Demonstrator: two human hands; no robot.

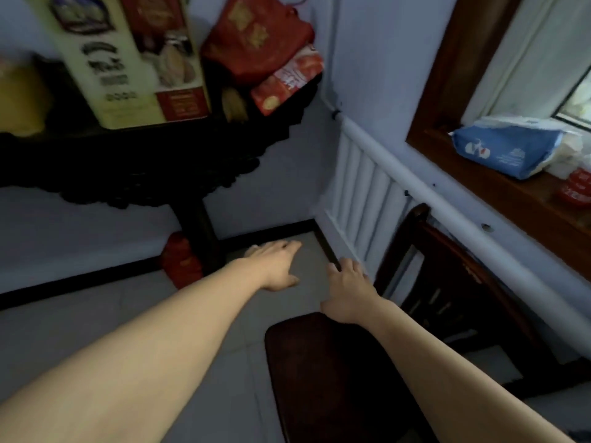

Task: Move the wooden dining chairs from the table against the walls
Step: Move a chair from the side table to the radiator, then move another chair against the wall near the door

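A dark wooden dining chair stands at the lower right, its seat toward me and its slatted back against the white radiator under the window. My right hand hovers over the seat's far corner, fingers spread, holding nothing. My left hand is stretched out over the grey floor tiles to the left of the chair, palm down and fingers apart, touching nothing.
A dark carved side table stands against the far wall with a big printed box and red packets. A red bag sits by its leg. The radiator lines the right wall below a sill holding a blue pack.
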